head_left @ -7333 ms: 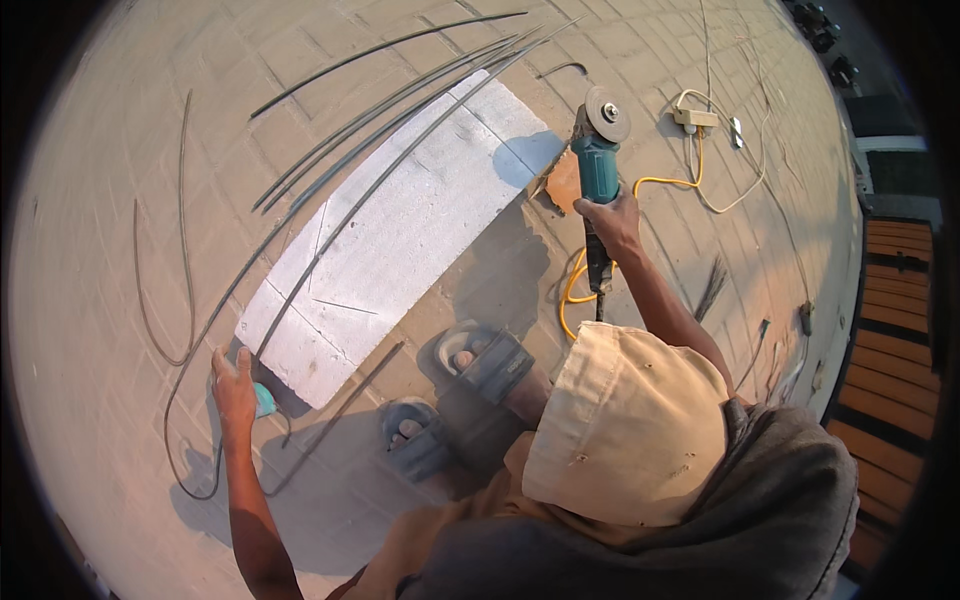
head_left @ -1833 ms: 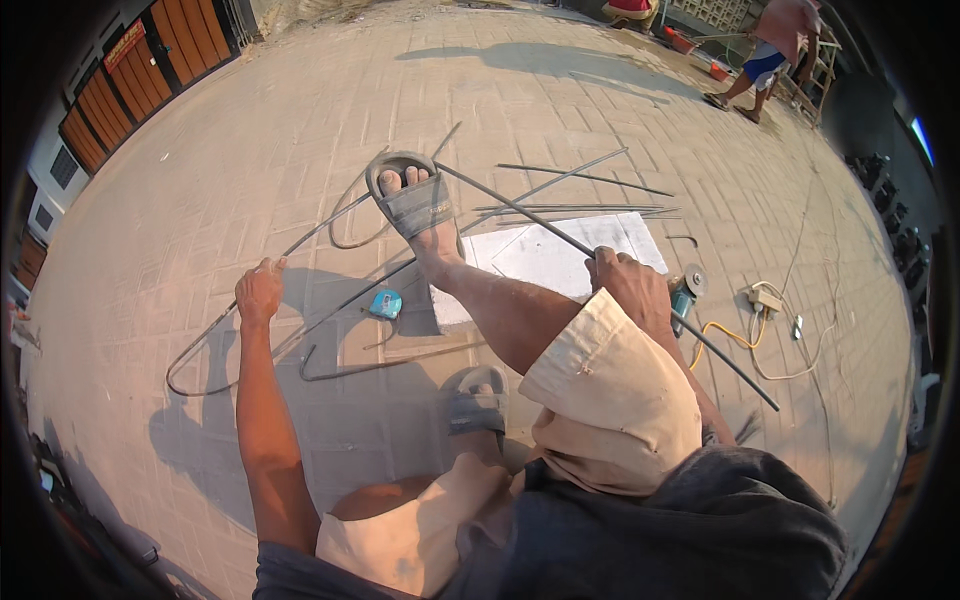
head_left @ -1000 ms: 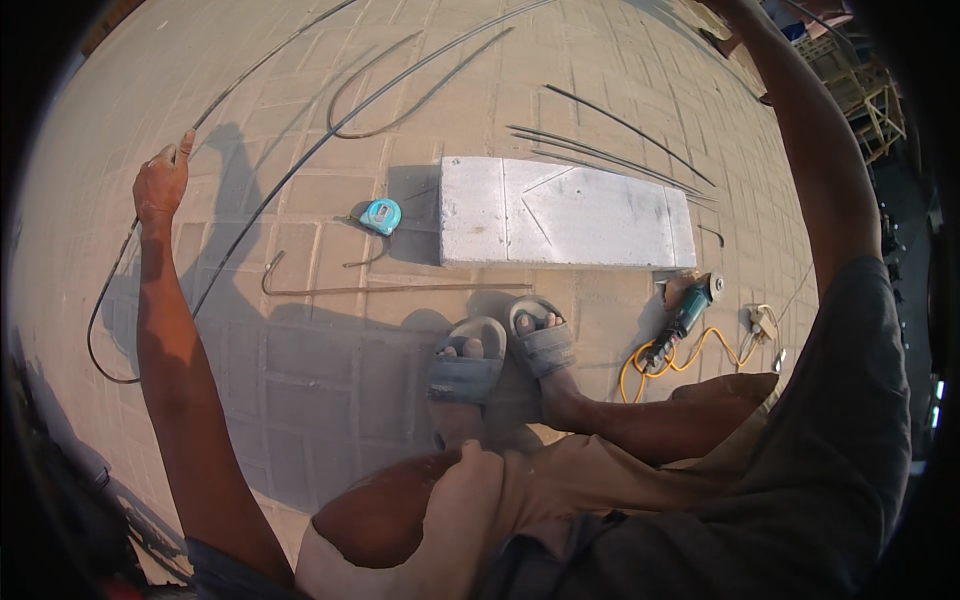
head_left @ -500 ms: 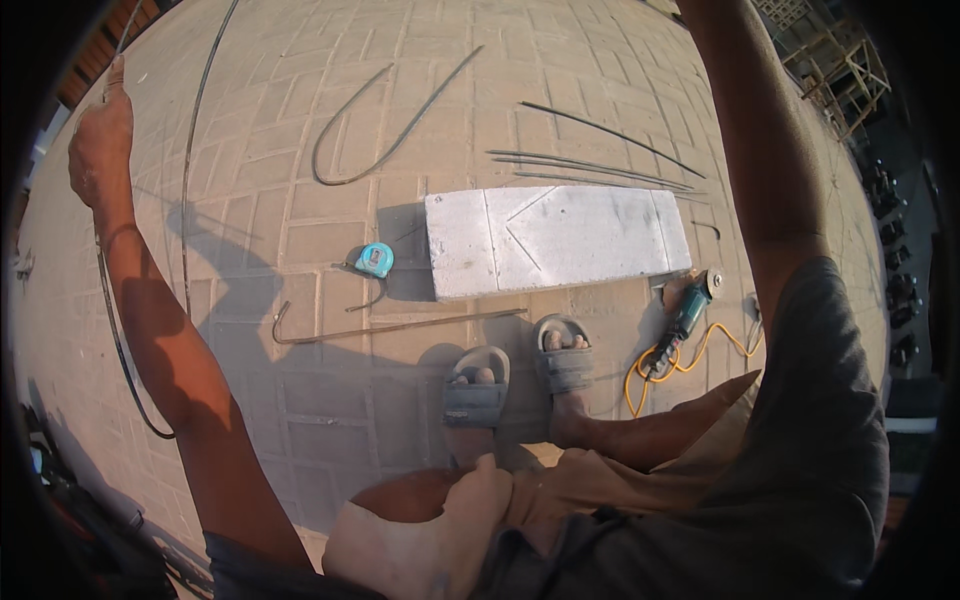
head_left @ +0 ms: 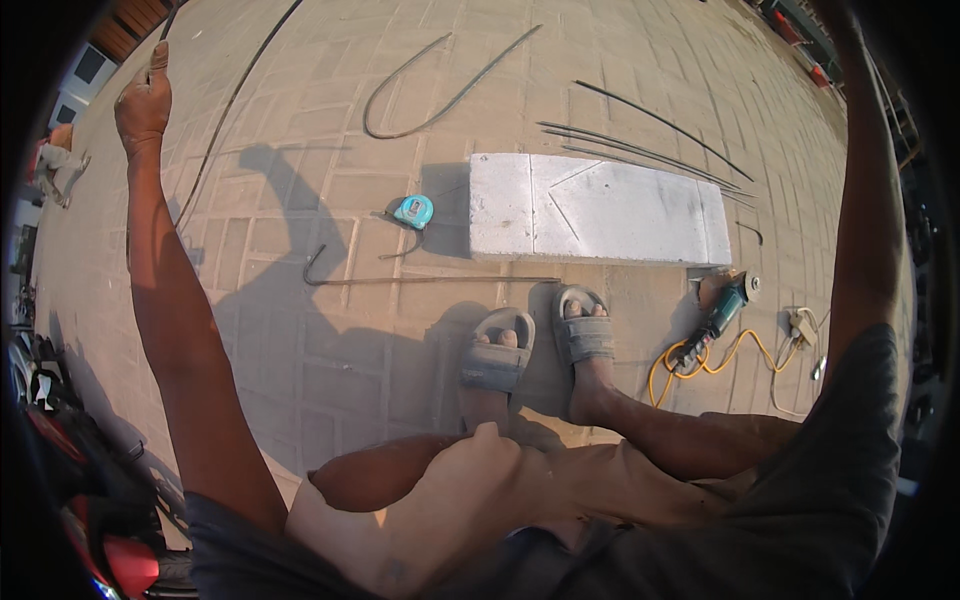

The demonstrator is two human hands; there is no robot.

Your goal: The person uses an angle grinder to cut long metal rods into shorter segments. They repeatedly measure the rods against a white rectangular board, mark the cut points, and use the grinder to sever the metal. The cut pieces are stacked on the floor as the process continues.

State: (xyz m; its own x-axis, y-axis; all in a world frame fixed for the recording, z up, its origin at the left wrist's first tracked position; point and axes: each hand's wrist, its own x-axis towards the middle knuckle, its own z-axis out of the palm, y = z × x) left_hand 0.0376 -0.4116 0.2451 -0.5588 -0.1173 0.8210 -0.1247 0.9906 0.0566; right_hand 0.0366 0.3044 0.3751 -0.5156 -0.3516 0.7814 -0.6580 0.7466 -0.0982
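Note:
My left hand (head_left: 145,100) is raised at the upper left, closed round a long bent steel rod (head_left: 258,55). My right arm reaches out past the upper right edge, its hand out of view. Before my sandalled feet lies a white block (head_left: 610,210) scored with dark lines, with a turquoise tape measure (head_left: 413,212) to its left. A hooked rod (head_left: 430,280) lies between block and feet; a U-shaped rod (head_left: 486,78) and several straight rods (head_left: 650,157) lie beyond. A green angle grinder (head_left: 723,310) with a yellow cord rests right of my feet.
A power strip (head_left: 801,330) with cords lies at the right. Another person (head_left: 55,170) is at the far left edge on the paving. A red and black motorbike (head_left: 130,565) stands at the lower left. More objects, too small to tell, line the upper right edge.
Earlier my right hand held the grinder, now lying down. More recently my foot was raised onto the rod; it is now on the paving, and my hands have risen, the left with the rod.

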